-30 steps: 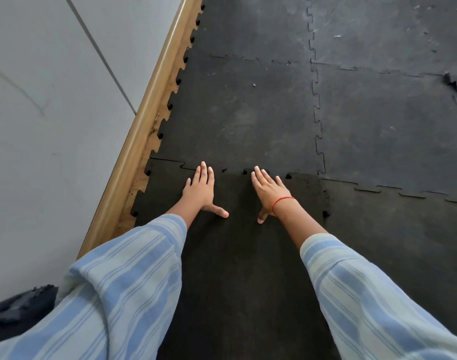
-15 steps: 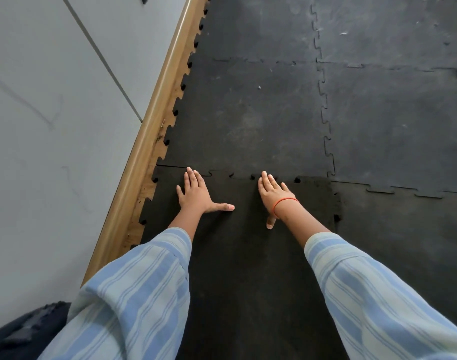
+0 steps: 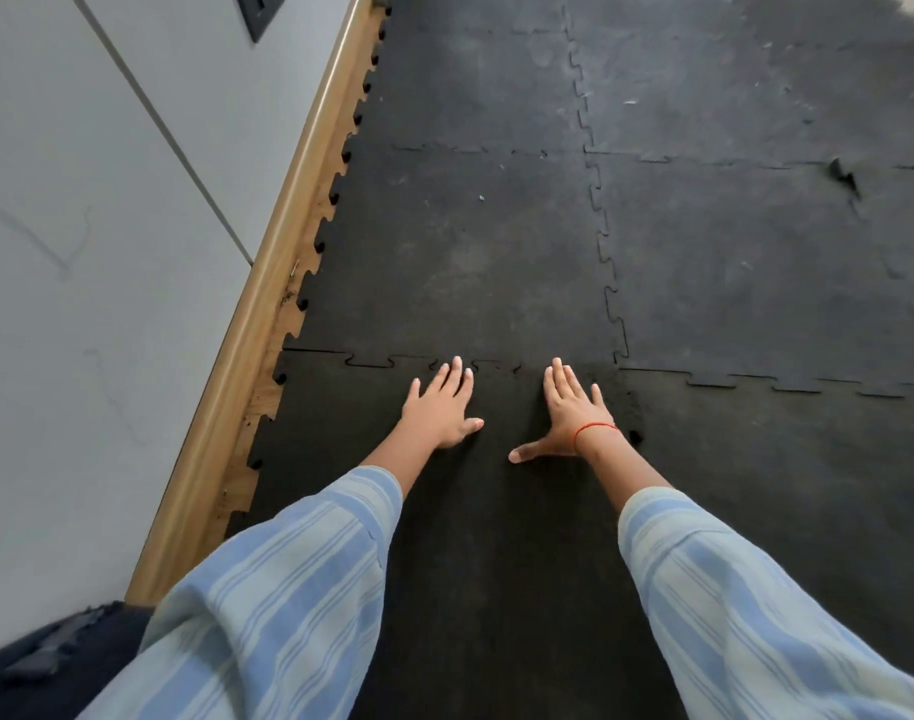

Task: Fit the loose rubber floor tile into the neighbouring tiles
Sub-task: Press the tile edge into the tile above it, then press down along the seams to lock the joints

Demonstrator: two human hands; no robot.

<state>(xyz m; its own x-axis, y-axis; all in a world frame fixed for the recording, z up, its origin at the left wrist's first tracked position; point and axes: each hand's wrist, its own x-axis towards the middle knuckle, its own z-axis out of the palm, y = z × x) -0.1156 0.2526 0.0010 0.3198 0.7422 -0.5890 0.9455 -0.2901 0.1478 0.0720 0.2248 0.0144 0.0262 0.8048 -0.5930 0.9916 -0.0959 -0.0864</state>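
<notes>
The loose black rubber tile (image 3: 496, 537) lies in front of me, its toothed far edge meeting the neighbouring tile (image 3: 460, 257) along a jigsaw seam. My left hand (image 3: 439, 407) presses flat on the loose tile with fingers spread, fingertips at the seam. My right hand (image 3: 566, 413), with a red thread on the wrist, also lies flat and open on the tile near its far right corner. To the right, another neighbouring tile (image 3: 782, 501) borders the loose one. Striped sleeves cover the tile's near part.
A wooden skirting board (image 3: 268, 298) runs along the grey wall (image 3: 81, 252) on the left, with a bare strip beside the tiles' toothed edge. A torn tab (image 3: 844, 176) sticks up at a far right seam. Dark cloth (image 3: 39, 667) lies at the bottom left.
Both hands have shifted to the right along the seam and spread further apart. My left thumb has tucked in and my right thumb now points left. The view has tilted slightly upward.
</notes>
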